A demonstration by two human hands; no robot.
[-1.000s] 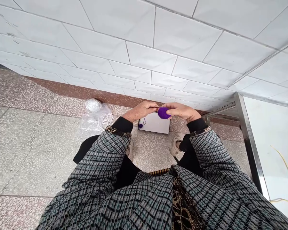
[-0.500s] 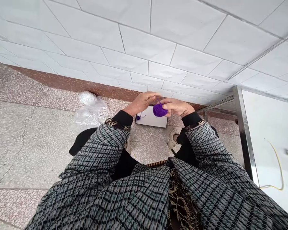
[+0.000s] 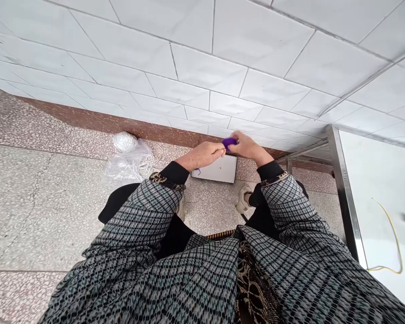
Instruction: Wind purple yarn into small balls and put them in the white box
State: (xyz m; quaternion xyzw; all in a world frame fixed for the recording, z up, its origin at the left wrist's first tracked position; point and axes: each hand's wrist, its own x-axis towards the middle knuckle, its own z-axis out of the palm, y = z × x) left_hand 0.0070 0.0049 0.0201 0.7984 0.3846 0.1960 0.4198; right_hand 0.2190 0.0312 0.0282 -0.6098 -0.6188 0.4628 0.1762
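My right hand (image 3: 248, 147) is closed around a small purple yarn ball (image 3: 229, 142), of which only the top edge shows past the fingers. Just to its left, my left hand (image 3: 202, 155) has its fingertips pinched together close to the ball; what they pinch is too thin to make out. Both hands hover above a white flat box (image 3: 219, 169) lying on the floor by the wall, with a bit of purple thread on its left edge.
A white yarn ball (image 3: 124, 141) rests on a crumpled clear plastic bag (image 3: 130, 162) at the left by the brown skirting. A steel-framed white table (image 3: 374, 198) with a yellow cord (image 3: 393, 243) stands at the right. My shoes are below the box.
My right hand has turned over and closed further on the purple ball, so less of it shows. The left hand dropped slightly, its fingers still pinched.
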